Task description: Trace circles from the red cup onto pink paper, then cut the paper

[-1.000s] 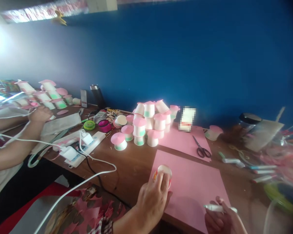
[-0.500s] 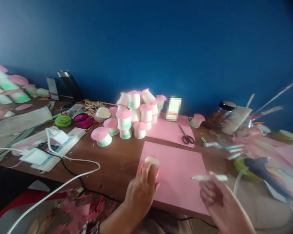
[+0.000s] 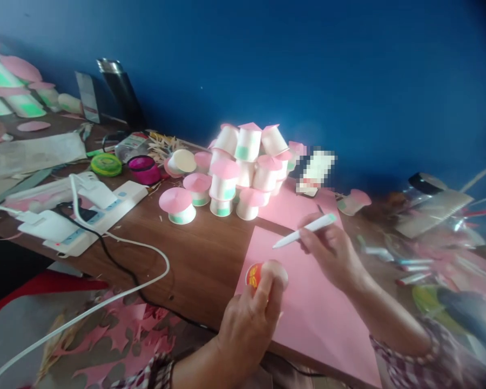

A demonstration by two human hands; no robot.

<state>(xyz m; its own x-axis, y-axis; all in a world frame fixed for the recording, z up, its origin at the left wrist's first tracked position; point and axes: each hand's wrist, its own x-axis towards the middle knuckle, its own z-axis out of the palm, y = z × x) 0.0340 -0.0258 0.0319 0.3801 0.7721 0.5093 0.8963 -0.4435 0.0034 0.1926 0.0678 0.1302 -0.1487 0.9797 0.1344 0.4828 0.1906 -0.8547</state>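
My left hand grips a small red and yellow printed paper cup whose pale round end shows beside the fingers. The cup is over a pink paper sheet, and my fingers hide part of it; whether it touches the sheet I cannot tell. To the right, my right hand pinches a white marker with a green end. Its tip points down and left, above the sheet and apart from the cup. Behind stand stacked white cups with pink paper discs.
A power strip with white chargers and cables lies left. Behind it are a green tape measure, a magenta round case and a black flask. A phone leans at the back. Pink scraps lie below the table edge.
My right hand with the marker has moved up and left, nearer the cup. The left hand still holds the cup, which has tilted to show more of its printed side. The view has shifted.
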